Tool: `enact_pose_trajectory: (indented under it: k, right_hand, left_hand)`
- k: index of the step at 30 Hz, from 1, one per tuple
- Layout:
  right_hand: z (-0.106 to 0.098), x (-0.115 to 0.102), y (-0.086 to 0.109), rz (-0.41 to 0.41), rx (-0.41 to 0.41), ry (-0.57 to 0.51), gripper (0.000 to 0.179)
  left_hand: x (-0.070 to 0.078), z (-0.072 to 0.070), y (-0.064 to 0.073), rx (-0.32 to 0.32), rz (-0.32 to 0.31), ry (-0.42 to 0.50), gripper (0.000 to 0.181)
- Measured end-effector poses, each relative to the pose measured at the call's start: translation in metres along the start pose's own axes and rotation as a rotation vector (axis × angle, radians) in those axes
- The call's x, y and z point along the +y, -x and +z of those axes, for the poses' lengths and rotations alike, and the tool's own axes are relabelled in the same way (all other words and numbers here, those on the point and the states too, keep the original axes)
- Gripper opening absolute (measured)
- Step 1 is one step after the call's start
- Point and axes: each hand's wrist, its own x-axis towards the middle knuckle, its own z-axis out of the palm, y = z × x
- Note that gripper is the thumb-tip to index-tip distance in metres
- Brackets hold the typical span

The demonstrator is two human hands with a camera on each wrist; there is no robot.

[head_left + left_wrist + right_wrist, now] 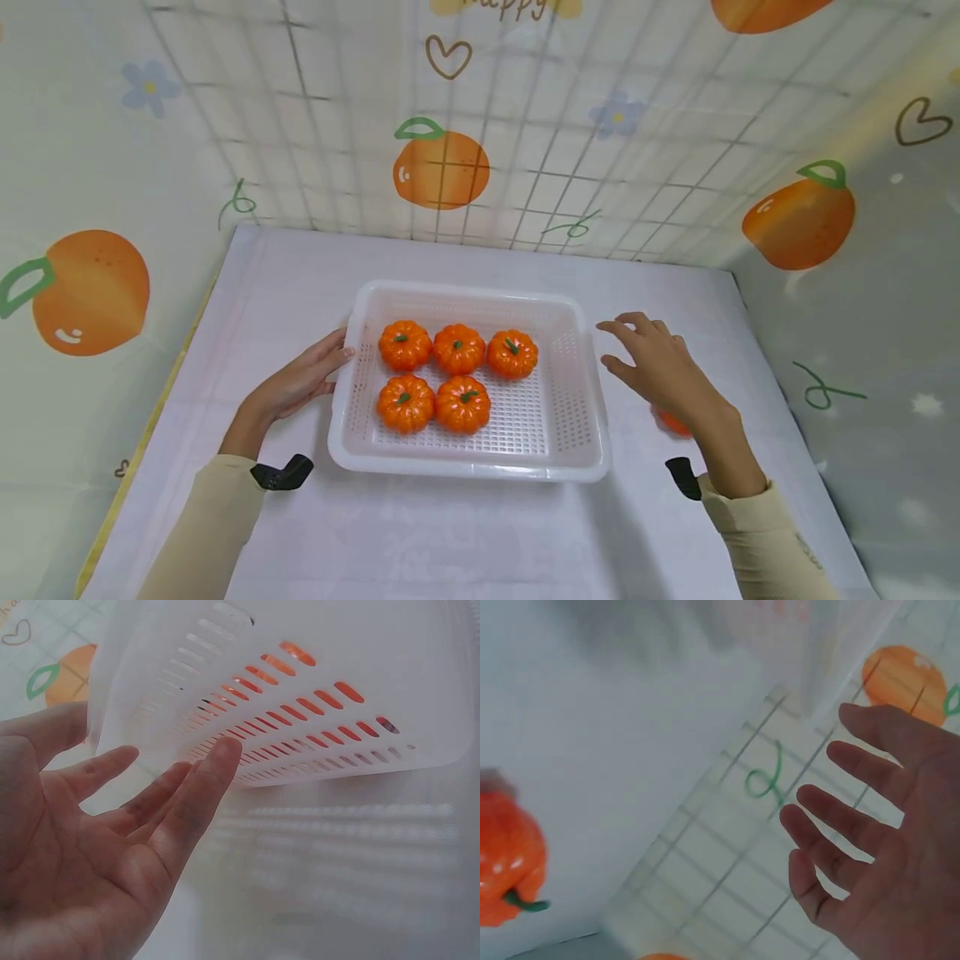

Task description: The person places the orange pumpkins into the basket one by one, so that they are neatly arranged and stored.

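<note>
A white plastic basket (465,468) with slotted walls holds several small orange pumpkins (460,350) with green stems, grouped toward its left side. My left hand (303,379) is at the basket's left rim, fingers mostly straight; in the left wrist view, that hand (112,825) lies beside the slotted wall (405,690), palm up. Just off the right rim, my right hand (652,358) hovers with fingers loosely bent and holds nothing. Another orange pumpkin (672,422) lies on the table, partly hidden by my right wrist; the right wrist view shows this pumpkin (506,859) apart from my fingers.
A white cloth covers the table (420,542). Behind it stands a wire grid (525,183) with a printed curtain over it. Printed side curtains (75,400) close off the left and right. Black wrist-worn devices (282,473) sit at both sleeves.
</note>
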Motion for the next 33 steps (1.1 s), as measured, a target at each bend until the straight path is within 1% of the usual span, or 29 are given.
enact_pose_trajectory:
  k: [9, 15, 19, 22, 27, 30, 33]
  right_hand:
    - [0.009, 0.055, 0.030, 0.230, -0.094, -0.067, 0.058]
    - [0.014, 0.084, 0.052, 0.332, -0.133, -0.106, 0.066]
    - [0.018, 0.095, 0.062, 0.379, -0.174, -0.136, 0.070]
    - [0.023, 0.101, 0.067, 0.399, -0.197, -0.159, 0.073]
    - [0.034, 0.109, 0.072, 0.421, -0.208, -0.204, 0.076]
    - [0.038, 0.112, 0.073, 0.433, -0.211, -0.226, 0.078]
    - [0.042, 0.114, 0.072, 0.443, -0.214, -0.238, 0.078]
  left_hand:
    - [0.000, 0.000, 0.001, 0.009, 0.004, -0.014, 0.066]
    - [-0.001, 0.001, 0.001, 0.006, 0.009, -0.007, 0.065]
    - [0.000, 0.001, 0.002, 0.009, 0.008, -0.010, 0.065]
    - [0.001, 0.001, 0.002, 0.013, 0.004, -0.013, 0.066]
    - [0.001, 0.001, 0.002, 0.013, 0.006, -0.012, 0.066]
    - [0.002, 0.001, 0.003, 0.006, 0.010, -0.004, 0.066]
    - [0.003, 0.002, 0.003, 0.007, 0.001, 0.006, 0.065]
